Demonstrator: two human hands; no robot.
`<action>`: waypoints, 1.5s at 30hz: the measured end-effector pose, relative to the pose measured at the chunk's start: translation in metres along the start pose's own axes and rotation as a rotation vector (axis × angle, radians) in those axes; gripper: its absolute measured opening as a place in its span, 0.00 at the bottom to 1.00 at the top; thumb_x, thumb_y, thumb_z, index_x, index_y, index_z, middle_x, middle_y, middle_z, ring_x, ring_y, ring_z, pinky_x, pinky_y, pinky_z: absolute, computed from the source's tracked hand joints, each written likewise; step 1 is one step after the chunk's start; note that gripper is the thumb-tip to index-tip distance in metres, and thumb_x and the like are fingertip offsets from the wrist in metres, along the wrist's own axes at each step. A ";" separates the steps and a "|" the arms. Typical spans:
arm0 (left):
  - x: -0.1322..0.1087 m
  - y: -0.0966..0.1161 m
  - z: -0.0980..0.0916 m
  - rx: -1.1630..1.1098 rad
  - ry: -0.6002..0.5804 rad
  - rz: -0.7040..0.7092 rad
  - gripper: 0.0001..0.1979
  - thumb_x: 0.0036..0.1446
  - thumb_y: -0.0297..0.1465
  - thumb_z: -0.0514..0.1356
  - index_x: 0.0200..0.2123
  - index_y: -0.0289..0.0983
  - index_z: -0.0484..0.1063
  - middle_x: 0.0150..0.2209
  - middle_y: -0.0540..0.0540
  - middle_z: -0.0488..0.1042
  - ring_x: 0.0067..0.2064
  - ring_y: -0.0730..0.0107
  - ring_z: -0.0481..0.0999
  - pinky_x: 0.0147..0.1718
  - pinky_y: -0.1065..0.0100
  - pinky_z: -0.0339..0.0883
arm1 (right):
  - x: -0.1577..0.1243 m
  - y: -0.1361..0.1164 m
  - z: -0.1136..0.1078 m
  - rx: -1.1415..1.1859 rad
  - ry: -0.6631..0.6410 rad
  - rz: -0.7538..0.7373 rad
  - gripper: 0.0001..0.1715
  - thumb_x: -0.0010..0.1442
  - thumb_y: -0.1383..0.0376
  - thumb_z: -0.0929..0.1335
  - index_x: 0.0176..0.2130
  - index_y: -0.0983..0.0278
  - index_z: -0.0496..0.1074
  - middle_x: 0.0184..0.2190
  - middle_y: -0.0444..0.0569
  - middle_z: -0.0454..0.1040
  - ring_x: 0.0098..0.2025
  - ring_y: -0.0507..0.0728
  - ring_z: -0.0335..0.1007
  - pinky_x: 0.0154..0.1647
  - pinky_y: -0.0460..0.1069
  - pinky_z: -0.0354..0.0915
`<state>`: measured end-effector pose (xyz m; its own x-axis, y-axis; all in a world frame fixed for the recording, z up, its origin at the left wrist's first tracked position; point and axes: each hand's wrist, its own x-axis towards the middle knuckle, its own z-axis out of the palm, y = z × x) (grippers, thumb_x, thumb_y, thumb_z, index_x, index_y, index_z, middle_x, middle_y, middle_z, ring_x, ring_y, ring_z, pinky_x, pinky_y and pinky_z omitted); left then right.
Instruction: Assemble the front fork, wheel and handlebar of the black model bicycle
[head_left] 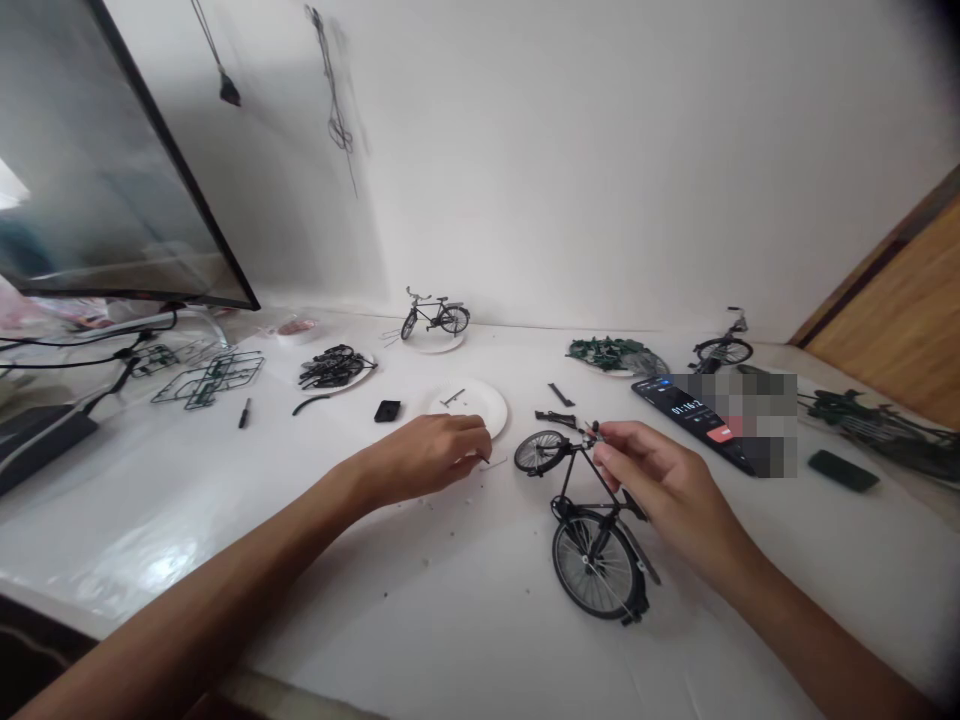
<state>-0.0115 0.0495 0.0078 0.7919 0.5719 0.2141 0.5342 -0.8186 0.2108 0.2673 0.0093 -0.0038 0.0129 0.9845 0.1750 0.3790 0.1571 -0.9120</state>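
A small black model bicycle (592,530) stands on the white table in front of me, its front wheel pointing away. My right hand (660,480) is closed on its frame just behind the handlebars and holds it upright. My left hand (431,455) rests on the table to the left of the bicycle, fingers curled and pinched on a thin short pin or wire whose tip shows by the fingertips. A white plate (480,410) with a tiny part on it lies just beyond my left hand.
A phone (694,415) showing a timer lies to the right. Loose black parts (556,416), a plate of black parts (334,368), green wire racks (214,378), two finished model bicycles (435,318) and a plate of green parts (611,353) lie farther back. A monitor (105,160) stands at the left.
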 end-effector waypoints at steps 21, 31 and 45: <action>-0.001 0.003 0.000 -0.014 -0.024 -0.003 0.08 0.67 0.29 0.54 0.40 0.34 0.72 0.37 0.45 0.75 0.35 0.71 0.72 0.34 0.69 0.64 | 0.001 0.002 -0.001 0.009 -0.008 0.020 0.19 0.59 0.51 0.70 0.44 0.62 0.72 0.32 0.47 0.75 0.36 0.57 0.72 0.40 0.52 0.68; -0.002 0.005 0.000 -0.007 -0.017 0.027 0.10 0.66 0.26 0.51 0.41 0.34 0.73 0.36 0.44 0.75 0.35 0.70 0.73 0.34 0.68 0.65 | 0.002 -0.001 -0.001 0.042 -0.046 0.041 0.22 0.59 0.49 0.69 0.45 0.62 0.71 0.36 0.51 0.77 0.37 0.60 0.75 0.38 0.54 0.72; -0.002 0.006 0.002 -0.053 -0.066 0.011 0.08 0.64 0.25 0.54 0.37 0.34 0.74 0.34 0.46 0.74 0.33 0.73 0.71 0.31 0.70 0.64 | 0.003 0.001 -0.002 0.035 -0.040 0.043 0.22 0.58 0.50 0.70 0.44 0.62 0.71 0.36 0.50 0.77 0.35 0.58 0.74 0.39 0.53 0.71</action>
<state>-0.0094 0.0434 0.0068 0.8165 0.5565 0.1536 0.5101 -0.8200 0.2595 0.2697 0.0128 -0.0037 -0.0089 0.9926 0.1210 0.3464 0.1166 -0.9308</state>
